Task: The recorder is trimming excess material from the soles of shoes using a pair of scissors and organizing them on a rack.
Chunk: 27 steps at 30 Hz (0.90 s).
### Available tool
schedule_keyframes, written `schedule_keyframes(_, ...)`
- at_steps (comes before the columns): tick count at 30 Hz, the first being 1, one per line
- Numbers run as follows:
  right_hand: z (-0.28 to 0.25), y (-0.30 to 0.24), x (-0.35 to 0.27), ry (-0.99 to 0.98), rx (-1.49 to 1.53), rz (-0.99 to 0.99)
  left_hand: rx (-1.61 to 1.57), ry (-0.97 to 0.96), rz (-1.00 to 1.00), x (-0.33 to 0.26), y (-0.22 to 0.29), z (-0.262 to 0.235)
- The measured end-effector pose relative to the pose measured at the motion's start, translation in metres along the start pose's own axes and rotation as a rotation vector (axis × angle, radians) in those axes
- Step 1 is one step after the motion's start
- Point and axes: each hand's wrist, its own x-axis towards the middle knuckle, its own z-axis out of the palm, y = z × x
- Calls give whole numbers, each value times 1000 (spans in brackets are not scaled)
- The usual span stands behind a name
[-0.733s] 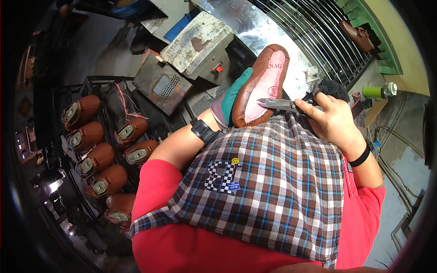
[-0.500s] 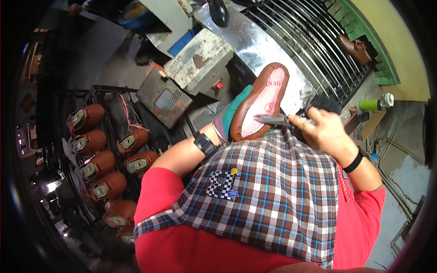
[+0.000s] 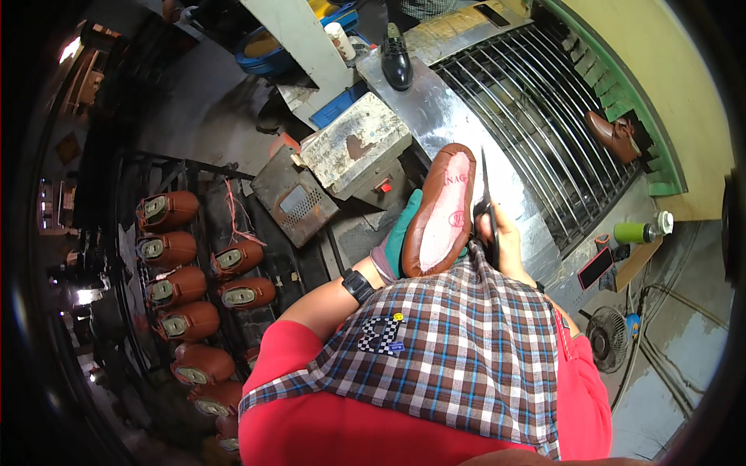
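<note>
Brown leather shoe (image 3: 441, 213) sat sole-up, just beyond my plaid apron (image 3: 451, 349), cradled from below in my gloved left hand (image 3: 392, 252). My right hand (image 3: 497, 237) had its fingers curled tight round scissors (image 3: 483, 198), blades pointing far. I judged it light, stiff-bottomed, best gripped at the heel.

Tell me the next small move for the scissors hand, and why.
Probably lower the scissors back to the sole edge: the right hand holds them pointing up, clear of the brown shoe, which the gloved left hand steadies sole-up.
</note>
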Motion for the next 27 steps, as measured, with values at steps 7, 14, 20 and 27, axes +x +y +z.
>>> schedule_keyframes(7,-64,-27,60,114,170,261,401,12,66,-9,57,26)
schedule_keyframes(14,-13,-40,65,-33,51,194,457,-112,262,-23,92,34)
schedule_keyframes(20,-24,-58,59,-222,120,329,1195,-28,349,-48,101,40)
schedule_keyframes(27,20,-65,40,-142,241,766,2571,-398,713,-50,122,66)
